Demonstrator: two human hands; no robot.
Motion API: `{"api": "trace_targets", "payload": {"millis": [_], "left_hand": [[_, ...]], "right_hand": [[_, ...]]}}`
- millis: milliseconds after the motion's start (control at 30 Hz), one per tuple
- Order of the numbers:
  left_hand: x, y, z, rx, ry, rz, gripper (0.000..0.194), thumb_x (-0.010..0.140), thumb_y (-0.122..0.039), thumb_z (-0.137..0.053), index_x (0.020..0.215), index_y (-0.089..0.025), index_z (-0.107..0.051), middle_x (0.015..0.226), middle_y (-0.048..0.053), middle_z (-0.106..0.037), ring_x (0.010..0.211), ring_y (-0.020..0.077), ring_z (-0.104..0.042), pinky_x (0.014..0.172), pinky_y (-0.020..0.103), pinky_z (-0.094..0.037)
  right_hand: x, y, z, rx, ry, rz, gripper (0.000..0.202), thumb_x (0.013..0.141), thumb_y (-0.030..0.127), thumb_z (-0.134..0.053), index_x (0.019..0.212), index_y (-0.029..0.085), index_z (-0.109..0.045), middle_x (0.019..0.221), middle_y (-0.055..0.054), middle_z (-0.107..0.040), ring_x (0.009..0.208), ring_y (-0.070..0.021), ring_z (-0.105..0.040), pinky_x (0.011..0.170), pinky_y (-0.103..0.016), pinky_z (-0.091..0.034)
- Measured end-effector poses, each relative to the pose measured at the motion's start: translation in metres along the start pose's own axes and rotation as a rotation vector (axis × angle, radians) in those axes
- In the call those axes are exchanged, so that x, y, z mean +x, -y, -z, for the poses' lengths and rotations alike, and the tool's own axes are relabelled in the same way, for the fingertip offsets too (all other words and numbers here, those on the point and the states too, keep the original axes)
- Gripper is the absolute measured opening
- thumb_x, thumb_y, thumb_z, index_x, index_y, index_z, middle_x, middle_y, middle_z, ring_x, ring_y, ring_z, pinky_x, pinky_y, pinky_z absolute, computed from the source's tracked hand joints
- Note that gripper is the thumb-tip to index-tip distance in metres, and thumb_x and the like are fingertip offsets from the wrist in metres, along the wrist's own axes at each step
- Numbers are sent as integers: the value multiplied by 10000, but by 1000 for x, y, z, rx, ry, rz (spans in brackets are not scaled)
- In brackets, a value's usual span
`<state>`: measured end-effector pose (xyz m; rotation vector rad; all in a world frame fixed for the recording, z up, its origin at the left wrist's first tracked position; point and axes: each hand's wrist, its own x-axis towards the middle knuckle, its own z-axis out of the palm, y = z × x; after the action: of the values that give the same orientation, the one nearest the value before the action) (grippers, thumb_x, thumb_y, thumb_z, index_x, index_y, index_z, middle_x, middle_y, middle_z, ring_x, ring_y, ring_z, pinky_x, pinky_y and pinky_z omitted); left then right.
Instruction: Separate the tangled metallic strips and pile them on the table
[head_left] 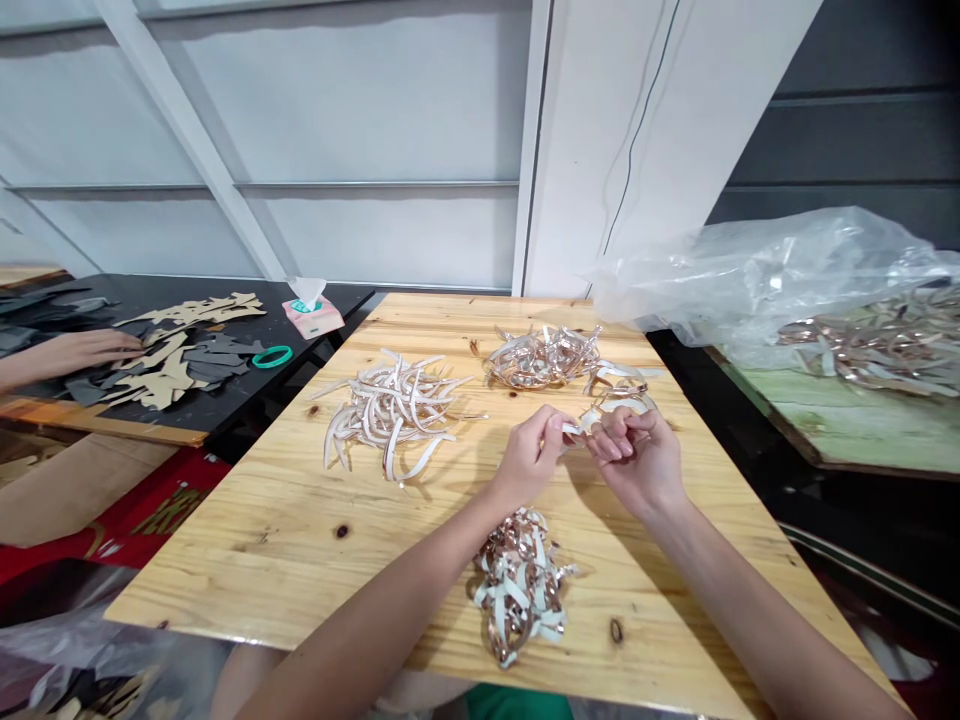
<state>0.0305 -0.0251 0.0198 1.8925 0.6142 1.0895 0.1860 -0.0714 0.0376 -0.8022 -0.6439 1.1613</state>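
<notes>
Head view: my left hand (534, 455) pinches one strip (572, 428) between thumb and forefinger, above the table (300, 540). The strip bridges the short gap to my right hand (643, 455), whose fingers curl inward beside it; I cannot tell whether they clamp the strip or only touch it.

Possible faults and causes:

1. Slip. My left hand bears on the strip at the fingertips only. A sharp pull could draw it out, since the contact is small and the finish is probably smooth.

2. Snag. Loose strips (616, 375) lie just beyond my right hand, next to the back pile (540, 360). A curled finger could hook one and drag its neighbours along.

3. Spill. The near pile (517, 590) lies just beside my left forearm (427, 570), towards the front edge of the table. A sideways sweep of that arm could push strips over the edge.

4. Mixing. The pale pile (394, 400) is near the back pile; stray ends could cross if either is nudged.

Markings: the red panel (169, 500) at lower left carries gold lettering, partly covered; I cannot read it. The tissue pack (313, 318) shows green print, too small to read. I can make out no brand.
</notes>
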Motion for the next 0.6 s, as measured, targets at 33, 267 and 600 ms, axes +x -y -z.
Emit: {"api": "trace_targets", "payload": {"millis": [33, 267, 600], "left_hand": [[0, 1, 1, 16, -14, -4, 417, 1046, -454, -291, 1014, -156, -582, 894, 67, -649, 833, 173, -626, 787, 279, -476], [-2, 2, 6, 162, 0, -42, 346, 1049, -404, -308, 961, -176, -552, 838, 40, -600, 778, 158, -571, 772, 279, -442], [-1, -6, 4, 41, 116, 74, 417, 1029, -496, -322, 784, -194, -473, 728, -7, -523, 699, 138, -511, 689, 256, -414]], "right_hand": [[1, -2, 1, -23, -18, 4, 291, 780, 338, -556, 537, 221, -445, 494, 45, -313, 436, -112, -291, 446, -255, -339], [-7, -19, 1, -711, 96, 176, 404, 918, 517, -582, 656, 210, -560, 540, 8, -540, 528, -169, -552, 554, -292, -432], [-18, -18, -4, -941, 183, 341, 297, 952, 346, -550, 688, 211, -537, 567, 30, -513, 523, -132, -460, 511, -260, -339]]}}
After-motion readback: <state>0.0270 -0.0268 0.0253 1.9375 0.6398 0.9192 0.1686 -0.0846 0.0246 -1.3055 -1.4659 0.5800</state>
